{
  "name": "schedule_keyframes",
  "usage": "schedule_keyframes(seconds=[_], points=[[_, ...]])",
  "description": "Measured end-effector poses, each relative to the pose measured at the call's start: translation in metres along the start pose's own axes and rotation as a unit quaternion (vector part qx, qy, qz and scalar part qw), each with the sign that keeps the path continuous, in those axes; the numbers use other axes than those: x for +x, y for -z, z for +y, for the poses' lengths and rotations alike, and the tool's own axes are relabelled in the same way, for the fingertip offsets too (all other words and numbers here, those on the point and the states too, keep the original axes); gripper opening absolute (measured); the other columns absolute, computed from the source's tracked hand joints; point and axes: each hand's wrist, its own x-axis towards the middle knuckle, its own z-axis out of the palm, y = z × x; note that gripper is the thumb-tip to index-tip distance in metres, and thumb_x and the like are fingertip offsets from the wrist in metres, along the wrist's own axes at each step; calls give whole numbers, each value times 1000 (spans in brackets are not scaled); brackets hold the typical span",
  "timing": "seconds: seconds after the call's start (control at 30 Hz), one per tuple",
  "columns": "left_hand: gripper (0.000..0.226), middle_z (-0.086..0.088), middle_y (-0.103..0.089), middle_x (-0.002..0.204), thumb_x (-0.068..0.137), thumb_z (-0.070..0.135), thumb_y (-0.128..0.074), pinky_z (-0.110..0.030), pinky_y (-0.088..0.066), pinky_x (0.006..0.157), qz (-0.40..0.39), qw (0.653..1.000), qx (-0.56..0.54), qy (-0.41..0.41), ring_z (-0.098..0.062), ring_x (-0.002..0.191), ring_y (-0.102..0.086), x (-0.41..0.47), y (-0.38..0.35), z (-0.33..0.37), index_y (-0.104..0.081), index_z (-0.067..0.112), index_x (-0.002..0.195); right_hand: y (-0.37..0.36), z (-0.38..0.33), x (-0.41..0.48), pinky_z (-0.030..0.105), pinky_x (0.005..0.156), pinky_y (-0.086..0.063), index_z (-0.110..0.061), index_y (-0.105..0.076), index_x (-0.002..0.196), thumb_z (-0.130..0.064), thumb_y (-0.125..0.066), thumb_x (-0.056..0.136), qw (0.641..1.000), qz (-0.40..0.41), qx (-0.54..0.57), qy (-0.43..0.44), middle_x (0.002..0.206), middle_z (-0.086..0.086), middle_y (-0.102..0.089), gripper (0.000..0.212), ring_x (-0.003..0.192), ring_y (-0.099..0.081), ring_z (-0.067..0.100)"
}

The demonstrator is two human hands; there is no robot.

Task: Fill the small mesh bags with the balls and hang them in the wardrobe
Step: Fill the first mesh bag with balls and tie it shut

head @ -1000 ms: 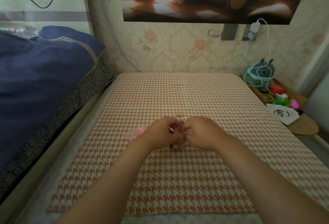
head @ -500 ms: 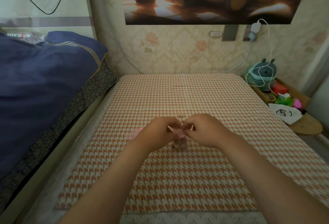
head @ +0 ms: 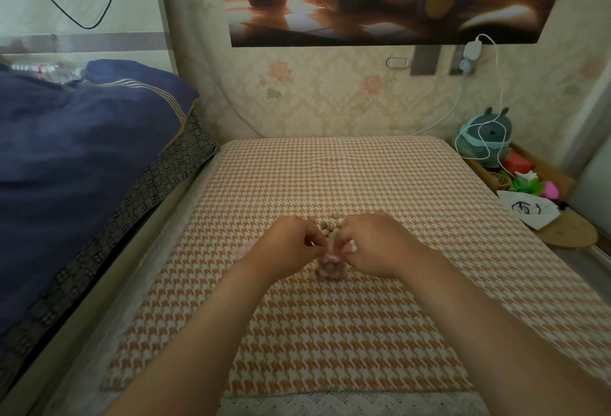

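On the houndstooth-covered worktop (head: 330,333), beside the bed with its navy duvet (head: 82,151), my left hand (head: 291,250) and right hand (head: 377,247) meet almost knuckle to knuckle. Each grip is curled tight, pinching the pink top of a small mesh bag (head: 330,268) that lies between them, bulging with balls. A second pink bag (head: 244,248) peeks out just left of my left hand. Just beyond my fingers sits a little heap of loose balls (head: 330,228).
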Motion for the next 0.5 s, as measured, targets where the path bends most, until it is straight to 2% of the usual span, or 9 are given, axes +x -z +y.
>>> schedule_keyframes(seconds=[0.13, 0.27, 0.4, 0.5], points=[[5, 12, -72, 83, 83, 20, -75, -23, -56, 75, -1, 1000, 6, 2, -2, 79, -64, -1, -1, 1, -79, 23, 85, -1, -1, 1, 40, 103, -39, -32, -78, 102, -52, -56, 96, 999, -19, -37, -11, 102, -9, -66, 30, 100, -61, 15], [5, 14, -68, 77, 83, 23, -76, -16, -49, 69, 6, 1000, 1, -3, 0, 72, -60, -1, -1, 1, -79, 22, 87, 1, -4, 1, 40, 104, -40, -33, -71, 115, -55, -54, 95, 1000, 7, -27, 12, 115, -10, -61, 35, 110, -58, 14], [4, 14, -70, 79, 83, 21, -76, -14, -48, 67, 6, 1000, 2, 1, 1, 73, -61, -1, -1, -2, -79, 21, 84, -2, -3, 1, 42, 108, -36, -35, -74, 113, -53, -52, 96, 999, -24, -28, 2, 126, -6, -61, 33, 122, -54, 16], [5, 13, -70, 82, 85, 20, -74, -10, -45, 66, 14, 1000, -4, 5, 0, 76, -61, 0, -2, 0, -79, 20, 84, -3, -2, 0, 41, 104, -35, -31, -76, 106, -62, -49, 96, 997, -30, -73, -21, 115, -7, -64, 42, 113, -56, 17]])
